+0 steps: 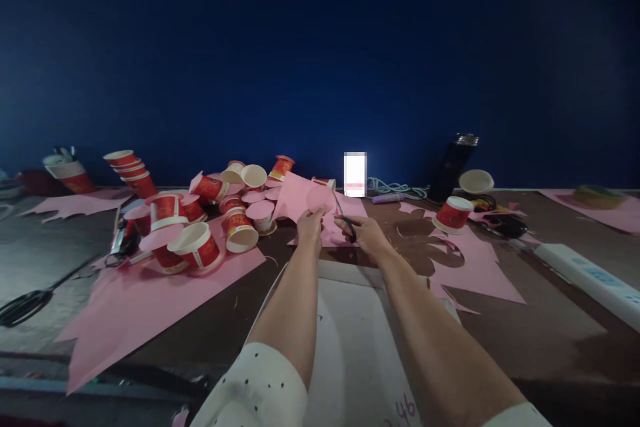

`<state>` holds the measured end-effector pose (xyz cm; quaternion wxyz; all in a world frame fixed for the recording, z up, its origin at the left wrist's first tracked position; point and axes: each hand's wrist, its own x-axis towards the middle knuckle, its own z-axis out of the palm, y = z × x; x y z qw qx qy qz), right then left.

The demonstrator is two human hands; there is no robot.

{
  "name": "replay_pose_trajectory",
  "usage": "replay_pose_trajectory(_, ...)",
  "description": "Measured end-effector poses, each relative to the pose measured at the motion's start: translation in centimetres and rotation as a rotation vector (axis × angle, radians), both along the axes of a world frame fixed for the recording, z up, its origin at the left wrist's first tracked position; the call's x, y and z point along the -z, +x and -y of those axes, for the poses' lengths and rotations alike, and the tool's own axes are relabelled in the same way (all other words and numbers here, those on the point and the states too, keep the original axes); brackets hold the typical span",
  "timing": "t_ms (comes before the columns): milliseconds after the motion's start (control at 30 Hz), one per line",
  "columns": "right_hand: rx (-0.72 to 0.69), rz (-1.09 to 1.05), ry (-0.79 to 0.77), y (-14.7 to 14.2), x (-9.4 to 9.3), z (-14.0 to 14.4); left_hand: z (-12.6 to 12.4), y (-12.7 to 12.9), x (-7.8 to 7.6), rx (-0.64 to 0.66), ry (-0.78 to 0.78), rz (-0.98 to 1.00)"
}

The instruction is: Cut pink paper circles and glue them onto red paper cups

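My left hand (311, 225) pinches a sheet of pink paper (293, 199) by its lower edge, holding it up over the table. A rounder pink shape (320, 197) shows against the sheet above my fingers; whether it is joined to the sheet I cannot tell. Closed around the dark handles of a pair of scissors (351, 232) is my right hand (369, 235). The thin blades point up and left, beside the paper's right side. More pink paper (345, 235) lies beneath both hands.
Red paper cups (195, 247) with pink discs crowd the left, on a large pink sheet (165, 307). A lit screen (355, 175) stands behind my hands. Rightward are an upturned cup (453, 213), a dark bottle (451, 167), pink scraps (475, 267) and a white power strip (590, 280).
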<state>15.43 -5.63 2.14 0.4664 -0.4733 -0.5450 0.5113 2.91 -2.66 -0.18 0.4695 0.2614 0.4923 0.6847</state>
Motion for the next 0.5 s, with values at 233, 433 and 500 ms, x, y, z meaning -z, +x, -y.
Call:
replay_pose_trajectory(233, -0.019, -0.004, 0.003, 0.02, 0.01, 0.03, -0.49, -0.07, 0.34, -0.038, -0.002, 0.033)
replay_pose_trajectory(433, -0.027, -0.018, -0.008, -0.02, 0.27, -0.09, -0.62, -0.05, 0.42, -0.041, 0.004, 0.025)
replay_pose_trajectory(500, -0.017, -0.034, -0.01, 0.02, 0.38, -0.2, -0.53, -0.04, 0.3, -0.032, -0.005, -0.016)
